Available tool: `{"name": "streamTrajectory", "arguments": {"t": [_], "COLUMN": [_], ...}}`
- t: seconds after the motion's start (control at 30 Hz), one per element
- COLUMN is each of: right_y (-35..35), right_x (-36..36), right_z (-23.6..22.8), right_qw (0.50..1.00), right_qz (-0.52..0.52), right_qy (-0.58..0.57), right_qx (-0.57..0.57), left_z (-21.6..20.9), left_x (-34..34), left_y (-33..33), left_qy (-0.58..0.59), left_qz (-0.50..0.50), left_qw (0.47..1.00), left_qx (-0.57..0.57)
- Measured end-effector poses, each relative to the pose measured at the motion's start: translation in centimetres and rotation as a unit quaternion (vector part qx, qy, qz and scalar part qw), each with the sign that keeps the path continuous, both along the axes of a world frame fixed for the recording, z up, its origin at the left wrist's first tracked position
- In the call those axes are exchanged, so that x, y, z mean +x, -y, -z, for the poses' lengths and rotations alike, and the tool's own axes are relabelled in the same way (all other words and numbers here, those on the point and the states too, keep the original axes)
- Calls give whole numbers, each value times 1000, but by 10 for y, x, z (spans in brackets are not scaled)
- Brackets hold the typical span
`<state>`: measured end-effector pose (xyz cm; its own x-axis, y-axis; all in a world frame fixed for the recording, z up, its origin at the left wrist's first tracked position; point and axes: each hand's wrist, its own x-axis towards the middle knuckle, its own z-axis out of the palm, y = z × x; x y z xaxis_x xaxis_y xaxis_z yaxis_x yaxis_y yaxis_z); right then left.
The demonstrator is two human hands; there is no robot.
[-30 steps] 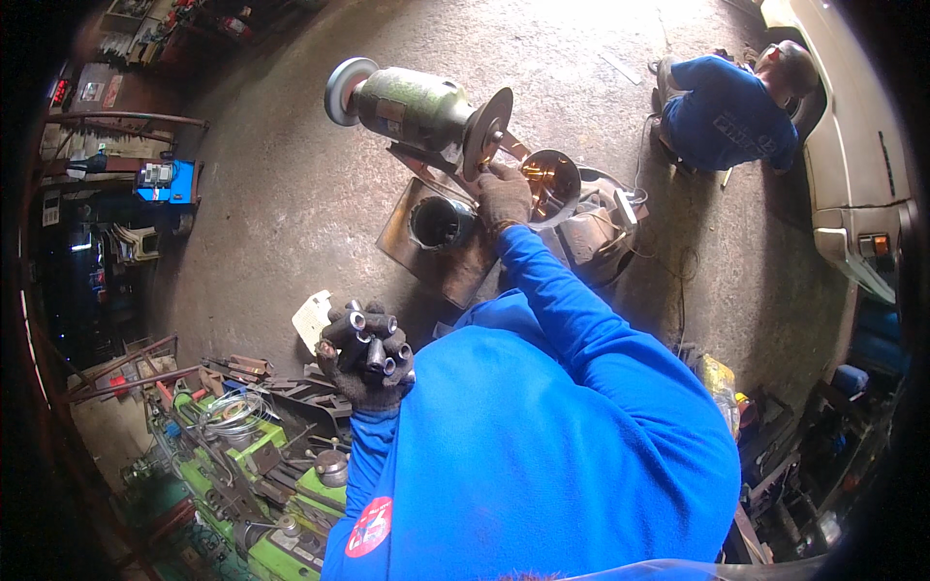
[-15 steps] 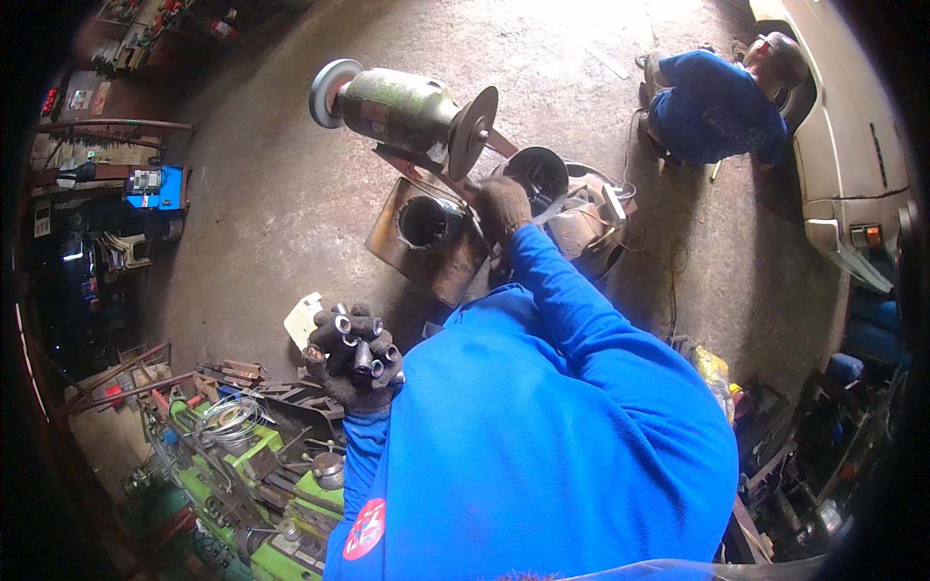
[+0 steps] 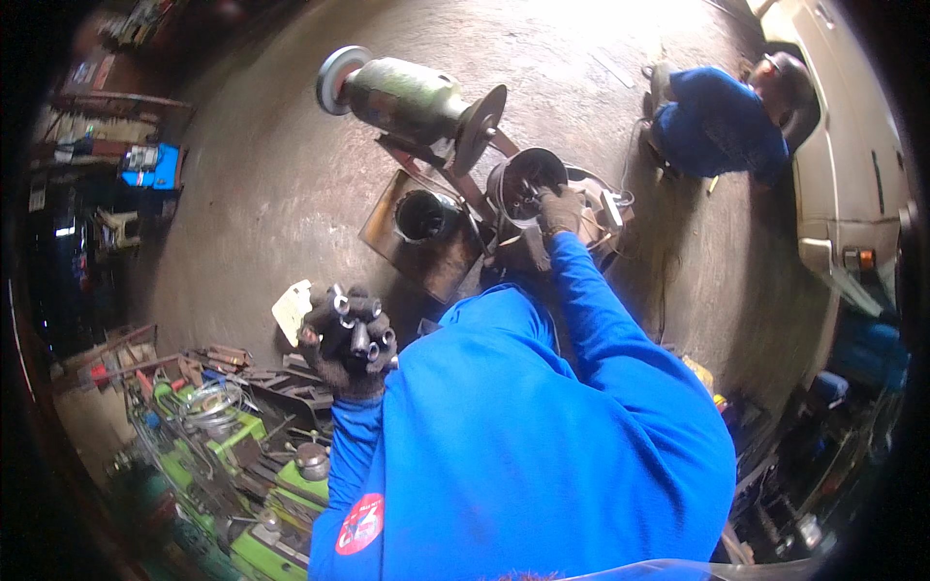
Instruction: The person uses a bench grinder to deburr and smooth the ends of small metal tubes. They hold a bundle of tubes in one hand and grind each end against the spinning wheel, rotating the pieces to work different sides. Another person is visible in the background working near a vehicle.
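Observation:
My left hand (image 3: 347, 356), in a dark work glove, is closed around a bunch of short metal tubes (image 3: 360, 339), their open ends pointing various ways. A pale flat piece (image 3: 292, 312) shows just beyond it. My right hand (image 3: 562, 210), in a brown glove, is at the right rim of a round metal bucket (image 3: 501, 186). Its fingertips reach inside, among dark metal pieces, and are too unclear to show whether they grip one. Left of the bucket stands a square rusty metal box (image 3: 450, 266) with a round dark opening (image 3: 423, 215).
A green bench grinder (image 3: 407, 97) with a pale wheel and a dark disc stands beyond the bucket. A person in dark blue (image 3: 717, 121) crouches by a beige vehicle (image 3: 843, 145) at far right. Green machinery (image 3: 291, 484) and metal scrap lie at lower left.
My right hand has moved right, from the bucket's left side to its right rim, with fingertips now inside. My left hand still holds the metal tubes, in nearly the same place.

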<state>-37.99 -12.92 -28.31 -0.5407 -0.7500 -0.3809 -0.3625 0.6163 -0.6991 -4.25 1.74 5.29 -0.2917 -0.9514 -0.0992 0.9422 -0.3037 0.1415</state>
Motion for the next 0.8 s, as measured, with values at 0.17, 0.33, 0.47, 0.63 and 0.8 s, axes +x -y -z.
{"name": "streamTrajectory", "arguments": {"t": [0.17,0.33,0.47,0.63,0.8], "right_y": [-14,-33,-39,-31,-38], "right_x": [44,101,138,149,161], "right_z": [-208,-310,-343,-331,-330], "right_qw": [967,848,835,817,811], "right_qz": [6,-224,-403,-491,-327], "right_qy": [200,397,236,119,427], "right_qx": [-156,-271,-291,-276,-230], "left_z": [-4,1,22,19,40], "left_x": [0,-2,-6,-3,3], "left_y": [22,48,48,41,43], "left_qy": [110,283,293,202,356], "left_qz": [-60,-27,-34,-4,-20], "left_qw": [989,957,954,977,934], "left_qx": [80,53,52,73,-9]}}
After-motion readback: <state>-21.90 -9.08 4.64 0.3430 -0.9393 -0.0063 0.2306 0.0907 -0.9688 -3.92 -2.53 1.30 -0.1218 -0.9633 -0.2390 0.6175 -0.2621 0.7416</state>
